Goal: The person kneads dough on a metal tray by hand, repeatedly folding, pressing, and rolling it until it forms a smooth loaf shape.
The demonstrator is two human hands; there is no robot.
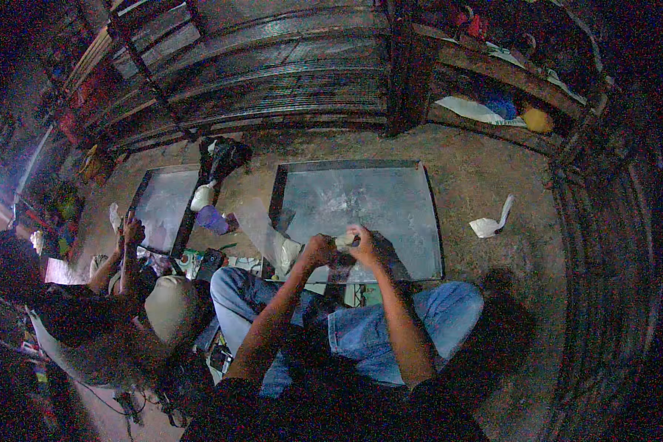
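Observation:
My left hand (319, 251) is closed over the near edge of a large shallow tray (357, 191) with a dark rim and grey, whitish-dusted bottom. Beside it, my right hand (365, 247) pinches a small pale bundle (344, 241) that spans the gap between both hands. Its exact kind is too blurred to tell. Just left of my left hand is a clear plastic bag (284, 254) with something whitish in its lower part. Its upper part looks smeared and see-through.
On the left a person (125, 272) sits with raised hands by a second tray (162, 206). Between the trays lie a purple cup (212, 219), a white bag (202, 197) and a black bag (227, 156). A tied white bag (488, 225) lies right. Wooden shelving (287, 74) lines the back.

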